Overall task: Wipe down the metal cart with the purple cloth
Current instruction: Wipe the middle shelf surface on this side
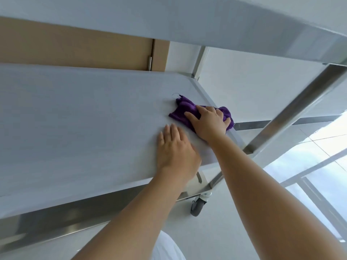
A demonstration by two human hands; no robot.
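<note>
**Two bare hands on a metal cart shelf, one pressing a purple cloth**

A person is looking down at a shelf of a metal cart (75, 113), and both bare forearms are reaching onto it from the lower part of the view. The right hand (209, 123) is lying flat on top of a purple cloth (185, 109), fingers spread and fairly straight, pressing the cloth against the shelf rather than curling around it. The cloth is bunched and is sitting close to the shelf's far right corner, with one end reaching the right edge and a loose thread trailing from its far tip. The left hand (175, 149) is resting palm down on the bare shelf surface just beside the cloth, on its near side, with fingers straight and together, holding nothing.

An upper shelf (169, 19) of the cart is crossing the top of the view, and a square metal upright (293, 111) is running diagonally along the right side. A grey caster wheel (198, 205) is showing below the shelf's near edge, standing on a pale floor (216, 237). A tan panel (75, 47) is visible behind the cart, between the two shelves.
</note>
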